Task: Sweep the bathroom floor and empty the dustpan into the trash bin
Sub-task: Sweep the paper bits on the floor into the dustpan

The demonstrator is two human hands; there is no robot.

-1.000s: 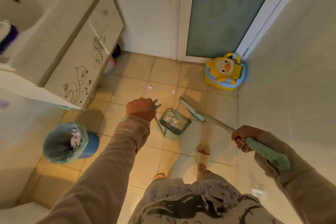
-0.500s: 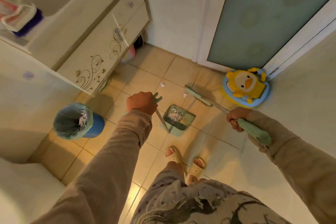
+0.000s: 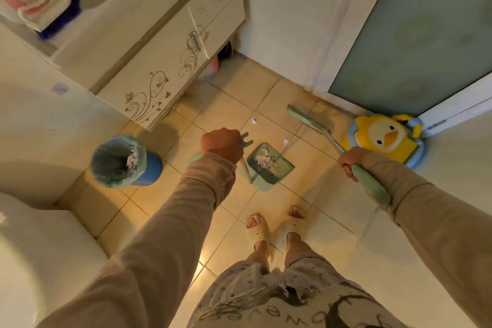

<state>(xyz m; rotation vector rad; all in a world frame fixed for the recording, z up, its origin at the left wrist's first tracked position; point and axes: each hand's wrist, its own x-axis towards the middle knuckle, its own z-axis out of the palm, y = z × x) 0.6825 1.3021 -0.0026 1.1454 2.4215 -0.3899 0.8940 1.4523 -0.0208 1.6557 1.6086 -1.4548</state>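
Note:
My left hand (image 3: pixel 222 144) is closed around the top of the green dustpan handle. The dustpan (image 3: pixel 269 165) rests on the tiled floor just right of that hand and holds a heap of white paper scraps. My right hand (image 3: pixel 351 161) grips the green broom handle; the broom head (image 3: pixel 306 120) lies on the floor beyond the dustpan, near the door. Two white scraps (image 3: pixel 254 120) lie loose on the tiles between broom head and dustpan. The blue trash bin (image 3: pixel 123 161) with a green liner stands left of my left hand, with paper inside.
A vanity cabinet (image 3: pixel 159 66) with a sink juts out at upper left. A yellow duck potty seat (image 3: pixel 387 138) sits by the frosted glass door (image 3: pixel 415 34). A white toilet (image 3: pixel 34 261) fills the lower left. My slippered feet (image 3: pixel 274 226) stand behind the dustpan.
The view has swung left and down, showing more of the sink and toilet. The broom head has slid farther from the dustpan toward the door. Both hands keep their grips.

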